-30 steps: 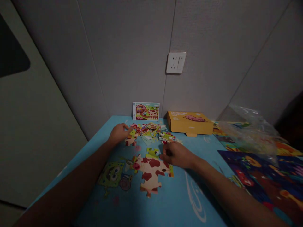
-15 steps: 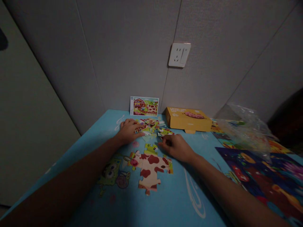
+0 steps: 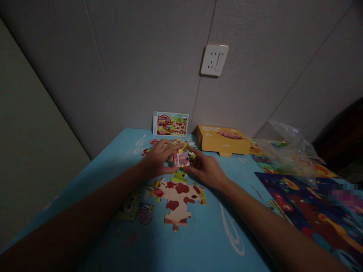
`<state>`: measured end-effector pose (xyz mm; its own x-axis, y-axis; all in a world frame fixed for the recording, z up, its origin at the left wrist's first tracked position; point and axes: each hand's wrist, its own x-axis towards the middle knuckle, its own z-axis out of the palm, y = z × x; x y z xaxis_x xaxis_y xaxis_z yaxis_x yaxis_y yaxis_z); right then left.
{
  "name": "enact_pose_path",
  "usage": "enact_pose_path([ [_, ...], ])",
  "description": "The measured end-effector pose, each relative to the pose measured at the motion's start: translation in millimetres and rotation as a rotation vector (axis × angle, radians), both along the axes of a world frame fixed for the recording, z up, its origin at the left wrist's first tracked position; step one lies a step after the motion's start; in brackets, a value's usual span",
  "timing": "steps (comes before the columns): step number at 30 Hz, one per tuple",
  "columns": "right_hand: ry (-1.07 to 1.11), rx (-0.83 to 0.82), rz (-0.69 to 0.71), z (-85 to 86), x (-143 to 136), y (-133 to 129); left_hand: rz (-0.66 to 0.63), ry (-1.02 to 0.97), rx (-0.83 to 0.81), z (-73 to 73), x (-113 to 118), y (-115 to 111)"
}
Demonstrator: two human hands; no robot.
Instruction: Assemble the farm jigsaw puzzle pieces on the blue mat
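While opposite, left hand (image 3: 155,160) and right hand (image 3: 209,170) around puzzle pieces (image 3: 182,158).

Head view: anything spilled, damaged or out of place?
No spill or damage shows. A crumpled plastic bag right of the yellow box looks stray; a pixelated patch hides part of the dark picture, perhaps an image fault.

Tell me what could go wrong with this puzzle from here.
The joined cow section lies close to the left hand and right hand, so either might nudge it apart.
The loose pieces are bunched together, so handling one could scatter others.
The picture card stands upright just behind them and might get knocked over.
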<state>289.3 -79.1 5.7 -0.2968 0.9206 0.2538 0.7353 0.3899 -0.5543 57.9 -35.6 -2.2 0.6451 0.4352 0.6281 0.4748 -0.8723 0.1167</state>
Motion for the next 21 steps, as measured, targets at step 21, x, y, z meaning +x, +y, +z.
enact_pose_path([
  [21,-0.187,0.141,-0.295,-3.4,15.8,24.7,0.038,-0.055,-0.010,-5.8,-5.0,9.9],
])
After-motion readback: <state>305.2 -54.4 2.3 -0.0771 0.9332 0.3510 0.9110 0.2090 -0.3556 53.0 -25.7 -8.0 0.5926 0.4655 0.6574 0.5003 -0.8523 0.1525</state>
